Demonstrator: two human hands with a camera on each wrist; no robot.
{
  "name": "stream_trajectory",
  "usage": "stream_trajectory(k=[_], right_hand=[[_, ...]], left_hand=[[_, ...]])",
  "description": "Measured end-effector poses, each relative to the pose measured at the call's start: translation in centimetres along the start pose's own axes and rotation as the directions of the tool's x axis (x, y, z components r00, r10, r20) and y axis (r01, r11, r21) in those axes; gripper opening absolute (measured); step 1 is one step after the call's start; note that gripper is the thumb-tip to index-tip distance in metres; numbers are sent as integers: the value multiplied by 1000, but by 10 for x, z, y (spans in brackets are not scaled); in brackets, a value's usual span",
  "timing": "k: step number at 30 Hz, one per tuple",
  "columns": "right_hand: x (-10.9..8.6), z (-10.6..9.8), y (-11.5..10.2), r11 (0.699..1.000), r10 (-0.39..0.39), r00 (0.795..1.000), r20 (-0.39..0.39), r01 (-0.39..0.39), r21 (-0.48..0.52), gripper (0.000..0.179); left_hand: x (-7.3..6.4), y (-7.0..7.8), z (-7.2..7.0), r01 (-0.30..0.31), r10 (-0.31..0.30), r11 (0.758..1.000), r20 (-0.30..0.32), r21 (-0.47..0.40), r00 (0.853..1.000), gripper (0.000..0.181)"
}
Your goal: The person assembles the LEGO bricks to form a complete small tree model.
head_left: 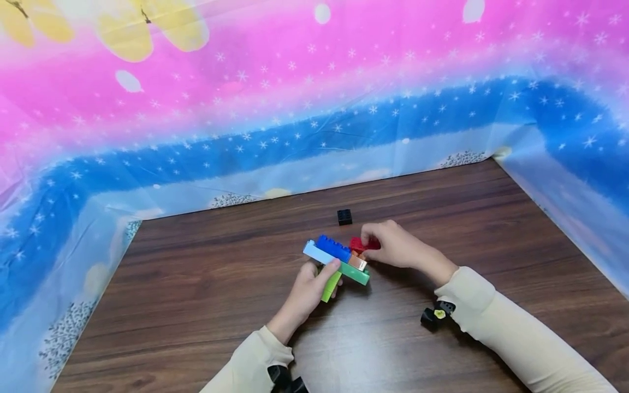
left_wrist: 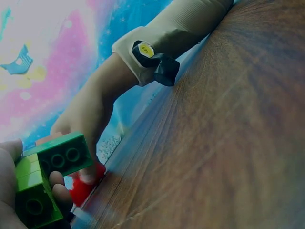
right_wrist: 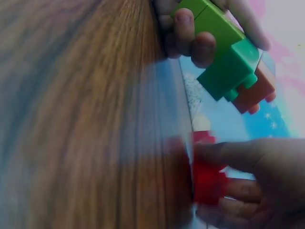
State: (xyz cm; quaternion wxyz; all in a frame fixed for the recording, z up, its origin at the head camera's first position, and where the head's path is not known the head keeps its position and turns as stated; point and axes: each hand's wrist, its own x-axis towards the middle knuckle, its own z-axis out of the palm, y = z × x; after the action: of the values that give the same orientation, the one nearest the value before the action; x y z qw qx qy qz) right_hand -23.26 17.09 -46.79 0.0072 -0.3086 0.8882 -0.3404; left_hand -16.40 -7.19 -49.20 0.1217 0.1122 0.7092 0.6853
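Observation:
My left hand (head_left: 307, 286) grips a built-up piece of toy building bricks, thumb across its near side. It joins a light blue brick (head_left: 316, 252), a blue brick (head_left: 334, 249), a green brick (head_left: 355, 273), an orange brick (head_left: 357, 263) and lime-green bricks (head_left: 331, 287) that hang below. Just right of this build, my right hand (head_left: 400, 245) pinches a red brick (right_wrist: 208, 183) between thumb and fingers, low by the tabletop. In the head view the red brick overlaps the far end of the build; the right wrist view shows a gap between them.
A lone black brick (head_left: 344, 216) lies on the dark wooden table (head_left: 196, 305) beyond the build. Patterned pink and blue cloth (head_left: 275, 131) stands along the back and sides of the table. Each sleeve cuff carries a small black camera (head_left: 432, 316).

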Motion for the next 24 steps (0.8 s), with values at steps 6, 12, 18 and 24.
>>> stream_trajectory(k=[6,12,18,24], right_hand=[[1,-9,-1,847,159,987,33,-154,509,45],[0,-15,-9,809,34,993,115,-95,580,54],[-1,-11,-15,799,-105,984,141,-1,601,55],[-2,-14,-14,814,-133,982,137,29,580,51]], left_hand=[[-1,1,-1,-5,4,1000,15,23,1000,34],[1,2,-2,-26,23,998,44,53,999,35],[0,0,-4,-23,20,998,47,61,999,33],[0,0,-2,-27,23,997,53,79,998,33]])
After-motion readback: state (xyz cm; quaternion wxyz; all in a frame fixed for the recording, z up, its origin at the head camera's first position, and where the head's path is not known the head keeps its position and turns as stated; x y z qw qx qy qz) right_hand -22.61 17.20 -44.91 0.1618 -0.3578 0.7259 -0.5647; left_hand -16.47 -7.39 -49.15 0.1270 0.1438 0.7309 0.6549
